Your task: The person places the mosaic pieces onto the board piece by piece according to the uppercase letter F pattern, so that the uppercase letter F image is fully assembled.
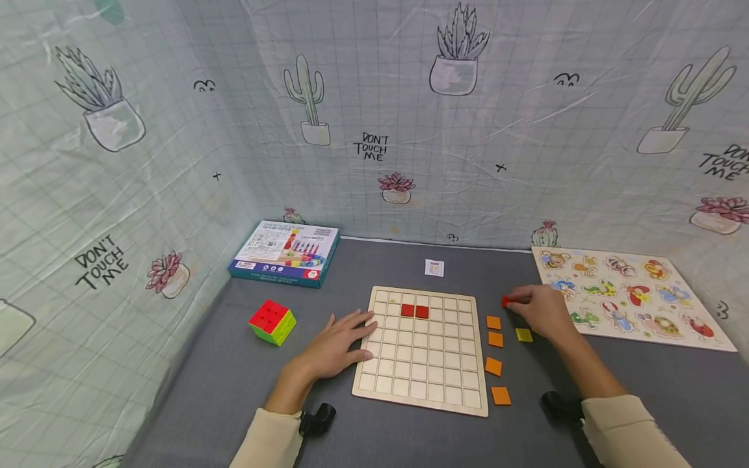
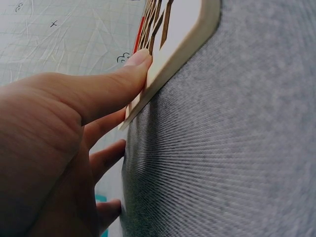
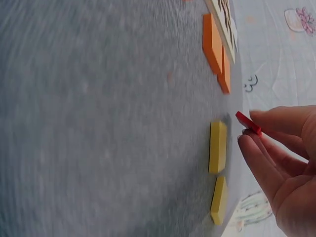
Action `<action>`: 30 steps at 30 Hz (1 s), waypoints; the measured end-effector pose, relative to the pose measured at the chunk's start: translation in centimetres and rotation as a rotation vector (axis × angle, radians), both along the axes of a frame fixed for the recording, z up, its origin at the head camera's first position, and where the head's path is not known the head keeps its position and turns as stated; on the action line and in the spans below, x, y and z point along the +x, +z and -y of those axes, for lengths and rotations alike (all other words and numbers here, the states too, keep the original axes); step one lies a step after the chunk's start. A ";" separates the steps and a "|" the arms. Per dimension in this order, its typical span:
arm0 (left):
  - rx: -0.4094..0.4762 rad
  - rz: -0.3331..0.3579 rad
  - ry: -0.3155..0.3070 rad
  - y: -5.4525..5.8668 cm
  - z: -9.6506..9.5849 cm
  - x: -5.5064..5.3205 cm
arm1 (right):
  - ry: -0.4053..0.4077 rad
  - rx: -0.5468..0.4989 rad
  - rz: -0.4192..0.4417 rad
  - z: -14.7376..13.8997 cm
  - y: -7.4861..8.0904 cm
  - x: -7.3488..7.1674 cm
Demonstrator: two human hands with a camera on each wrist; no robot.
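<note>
Right of the wooden grid board (image 1: 421, 351), your right hand (image 1: 541, 312) pinches a small red tile (image 1: 506, 301) between thumb and fingertips, lifted just off the grey worktop (image 1: 643, 383); the right wrist view shows the tile (image 3: 248, 123) tilted on edge in the fingers (image 3: 261, 163). Your left hand (image 1: 336, 344) lies open, fingers straight, its fingertips resting on the board's left edge, the thumb (image 2: 123, 79) pressed against the rim (image 2: 182, 44).

To seat the tile well, I judge you should level it flat before lowering it, and line it up with a cell beside the two red tiles (image 1: 415, 311) already set in the board's second row from the far side. Keep the left hand pressing so the board does not slide.

Between your right hand and the board lie four orange tiles (image 1: 495, 357) in a loose column, so carry the red one over them, not through them. A yellow tile (image 1: 523, 335) sits just near of your hand; the wrist view shows two yellow pieces (image 3: 217, 148) there.

Farther off: an animal peg puzzle (image 1: 632, 296) at far right, a coloured cube (image 1: 272, 322) and a toy box (image 1: 285, 252) at left, a small card (image 1: 434, 268) beyond the board.
</note>
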State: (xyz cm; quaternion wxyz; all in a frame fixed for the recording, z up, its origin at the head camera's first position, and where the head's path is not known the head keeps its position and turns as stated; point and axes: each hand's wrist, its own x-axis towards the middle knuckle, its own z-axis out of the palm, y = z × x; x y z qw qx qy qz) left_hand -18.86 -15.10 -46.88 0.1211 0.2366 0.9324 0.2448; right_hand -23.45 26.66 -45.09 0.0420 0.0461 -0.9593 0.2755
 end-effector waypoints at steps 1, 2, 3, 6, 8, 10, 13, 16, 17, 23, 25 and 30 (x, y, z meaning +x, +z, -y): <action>0.000 -0.001 0.001 0.0 0.0 0.0 | 0.010 -0.003 -0.001 0.2 0.0 0.0; -0.001 -0.001 0.000 0.0 0.0 0.0 | 0.018 -0.007 0.000 0.3 0.0 0.0; -0.003 -0.002 0.000 0.0 0.0 0.0 | 0.027 -0.016 0.001 0.5 0.0 -0.1; -0.005 -0.001 -0.005 0.0 0.0 -0.1 | 0.036 -0.045 0.018 1.2 0.0 0.0; -0.004 0.001 -0.008 0.0 0.0 -0.1 | 0.042 -0.061 0.031 1.7 0.1 0.1; -0.003 0.001 -0.010 -0.1 0.0 -0.1 | 0.049 -0.070 0.044 2.3 0.2 0.1; -0.001 -0.003 -0.010 -0.2 0.0 -0.1 | 0.076 -0.091 0.071 3.4 0.4 0.3; 0.001 -0.006 -0.010 -0.2 0.1 -0.2 | 0.109 -0.124 0.078 4.6 0.4 0.5; 0.004 -0.006 -0.009 -0.2 0.1 -0.2 | 0.121 -0.133 0.074 5.1 0.4 0.6; 0.008 -0.006 -0.012 -0.2 0.1 -0.2 | 0.170 -0.160 0.042 7.5 0.0 0.7; 0.005 -0.005 -0.011 -0.2 0.1 -0.2 | 0.181 -0.165 0.034 8.1 -0.2 0.7; 0.003 -0.006 -0.007 -0.2 0.1 -0.2 | 0.205 -0.161 0.010 9.3 -0.3 0.5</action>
